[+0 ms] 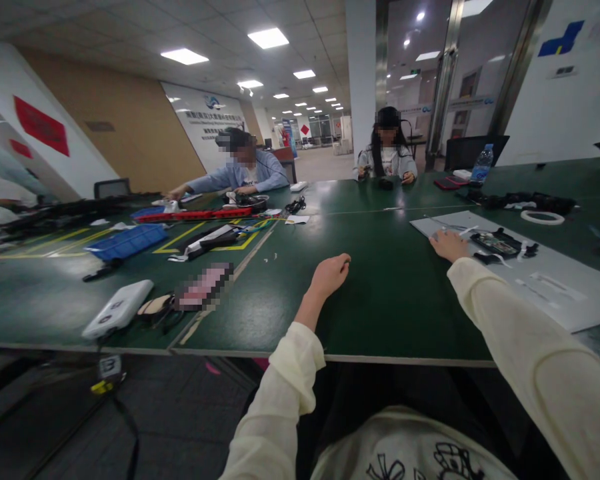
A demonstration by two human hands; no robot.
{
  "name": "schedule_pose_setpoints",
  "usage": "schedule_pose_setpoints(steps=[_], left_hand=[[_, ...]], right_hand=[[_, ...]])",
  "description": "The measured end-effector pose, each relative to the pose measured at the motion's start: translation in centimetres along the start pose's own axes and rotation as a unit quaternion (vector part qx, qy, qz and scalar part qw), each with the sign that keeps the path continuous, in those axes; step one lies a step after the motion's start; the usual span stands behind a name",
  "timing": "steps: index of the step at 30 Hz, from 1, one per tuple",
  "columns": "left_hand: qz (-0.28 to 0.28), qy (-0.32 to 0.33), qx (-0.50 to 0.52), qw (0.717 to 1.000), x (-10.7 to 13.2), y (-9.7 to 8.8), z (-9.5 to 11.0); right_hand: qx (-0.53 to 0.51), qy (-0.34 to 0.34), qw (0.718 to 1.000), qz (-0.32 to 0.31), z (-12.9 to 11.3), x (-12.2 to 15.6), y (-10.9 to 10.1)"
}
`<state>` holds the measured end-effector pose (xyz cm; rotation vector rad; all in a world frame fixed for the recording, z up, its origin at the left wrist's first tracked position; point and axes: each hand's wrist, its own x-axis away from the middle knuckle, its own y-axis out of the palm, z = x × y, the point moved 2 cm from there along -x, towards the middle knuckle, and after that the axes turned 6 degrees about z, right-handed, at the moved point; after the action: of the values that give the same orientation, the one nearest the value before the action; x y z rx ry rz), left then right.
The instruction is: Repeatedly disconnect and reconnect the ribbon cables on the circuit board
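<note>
My left hand is over the green table in front of me, its fingers curled in and no object showing in them. My right hand lies at the left part of a light grey panel, fingers reaching out and slightly apart. Close to its fingertips is a thin white strip. Just right of that hand, a black device with an exposed circuit board rests on the panel, with white strips around it. The undersides of the fingers of both hands are hidden.
Left on the table are a white power bank, a phone, a blue tray and a black pouch. A tape roll and a water bottle stand at the right. Two people sit opposite.
</note>
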<state>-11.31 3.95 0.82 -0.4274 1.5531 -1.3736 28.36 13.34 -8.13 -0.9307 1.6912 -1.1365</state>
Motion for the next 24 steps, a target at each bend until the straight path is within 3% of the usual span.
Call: schedule_pose_setpoints(steps=[5, 16, 24], left_hand=[[-0.011, -0.013, -0.020, 1.000, 0.1, 0.0, 0.1], [-0.007, 0.012, 0.003, 1.000, -0.1, 0.4, 0.2], [-0.013, 0.002, -0.025, 1.000, -0.3, 0.9, -0.1]], right_hand=[[-0.004, 0.025, 1.000, -0.004, 1.3, -0.5, 0.1], [0.056, -0.040, 0.993, -0.099, 2.6, 2.4, -1.6], [0.071, -0.036, 0.995, -0.058, 3.1, 5.2, -3.9]])
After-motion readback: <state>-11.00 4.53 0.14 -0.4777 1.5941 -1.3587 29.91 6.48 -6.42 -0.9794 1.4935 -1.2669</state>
